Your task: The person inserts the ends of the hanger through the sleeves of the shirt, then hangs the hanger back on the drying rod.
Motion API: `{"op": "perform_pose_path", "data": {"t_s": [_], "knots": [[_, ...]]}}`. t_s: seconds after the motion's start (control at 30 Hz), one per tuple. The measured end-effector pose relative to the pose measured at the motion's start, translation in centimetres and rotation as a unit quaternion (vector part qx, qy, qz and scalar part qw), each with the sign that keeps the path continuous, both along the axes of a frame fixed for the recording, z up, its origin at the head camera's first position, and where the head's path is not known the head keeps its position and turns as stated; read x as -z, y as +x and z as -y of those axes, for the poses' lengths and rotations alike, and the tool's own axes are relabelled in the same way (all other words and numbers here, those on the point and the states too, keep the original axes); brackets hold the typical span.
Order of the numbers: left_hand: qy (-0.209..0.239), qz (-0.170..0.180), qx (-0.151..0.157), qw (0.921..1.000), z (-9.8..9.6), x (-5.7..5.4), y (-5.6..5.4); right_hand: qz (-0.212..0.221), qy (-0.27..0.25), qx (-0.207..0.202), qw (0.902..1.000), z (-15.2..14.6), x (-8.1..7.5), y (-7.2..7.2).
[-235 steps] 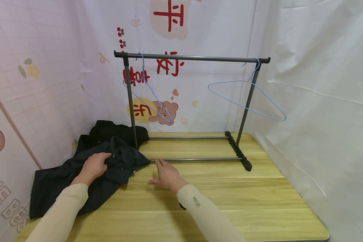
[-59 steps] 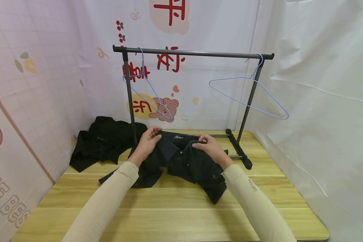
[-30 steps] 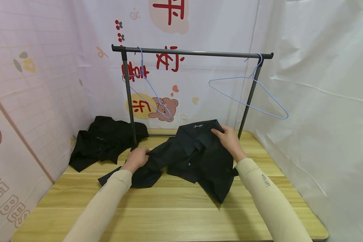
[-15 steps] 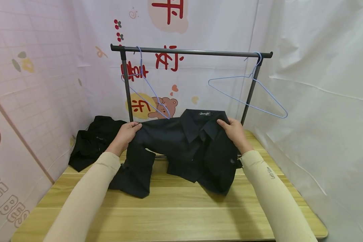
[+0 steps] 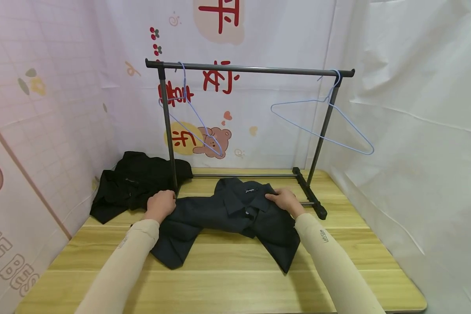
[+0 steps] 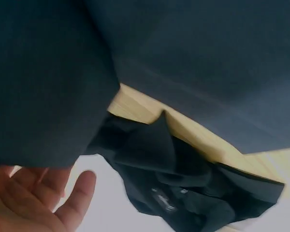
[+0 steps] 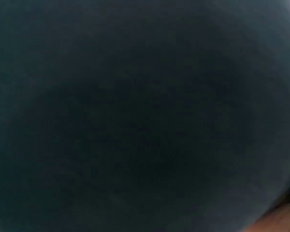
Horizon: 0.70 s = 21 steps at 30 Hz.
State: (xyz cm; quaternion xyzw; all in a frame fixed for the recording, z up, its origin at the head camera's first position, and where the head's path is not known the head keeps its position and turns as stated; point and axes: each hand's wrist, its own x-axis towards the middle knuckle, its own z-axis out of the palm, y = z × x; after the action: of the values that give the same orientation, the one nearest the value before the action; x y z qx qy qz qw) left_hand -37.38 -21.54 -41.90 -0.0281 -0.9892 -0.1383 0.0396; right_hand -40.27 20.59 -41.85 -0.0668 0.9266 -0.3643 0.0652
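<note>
A dark navy collared shirt [image 5: 216, 213] lies spread across the middle of the table, collar toward the rack and label showing. My left hand [image 5: 162, 205] grips its shoulder and sleeve on the left side. In the left wrist view, cloth of the shirt [image 6: 183, 63] covers the fingertips of my left hand [image 6: 36, 198]. On the other side, my right hand [image 5: 285, 200] pinches the shirt next to the collar, thumb on top. Dark cloth [image 7: 135, 121] fills nearly all of the right wrist view, with a sliver of hand at the lower right corner.
Behind the shirt stands a dark metal clothes rack [image 5: 251, 68]. Two blue wire hangers hang from it, a left one [image 5: 198, 115] and a right one [image 5: 322, 126]. A second black garment [image 5: 129, 179] lies crumpled at the table's back left, partly behind the rack's post.
The shirt was pulled from the left pile to the middle. Half a second ago both hands held it raised and stretched; now they have lowered it toward the table.
</note>
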Motion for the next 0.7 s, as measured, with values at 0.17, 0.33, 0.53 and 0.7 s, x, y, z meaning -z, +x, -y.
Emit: {"op": "perform_pose_path", "data": {"t_s": [0.17, 0.33, 0.53, 0.7], "knots": [[0.020, -0.035, 0.032, 0.9987, -2.9, -0.3, -0.2, -0.026, -0.033, 0.004, 0.9991, 0.1, 0.5, -0.3], [0.122, -0.005, 0.076, 0.9896, -6.1, -1.4, -1.0, -0.046, -0.112, 0.000, 0.9926, 0.5, -0.3, -0.3], [0.287, 0.095, 0.122, 0.9455, -8.4, -1.8, -1.8, -0.056, -0.171, -0.035, 0.9831, 1.3, -1.3, 0.0], [0.359, 0.155, 0.151, 0.9076, -9.8, -1.0, -2.1, -0.061, -0.183, -0.036, 0.9806, 1.4, -1.4, 0.1]]}}
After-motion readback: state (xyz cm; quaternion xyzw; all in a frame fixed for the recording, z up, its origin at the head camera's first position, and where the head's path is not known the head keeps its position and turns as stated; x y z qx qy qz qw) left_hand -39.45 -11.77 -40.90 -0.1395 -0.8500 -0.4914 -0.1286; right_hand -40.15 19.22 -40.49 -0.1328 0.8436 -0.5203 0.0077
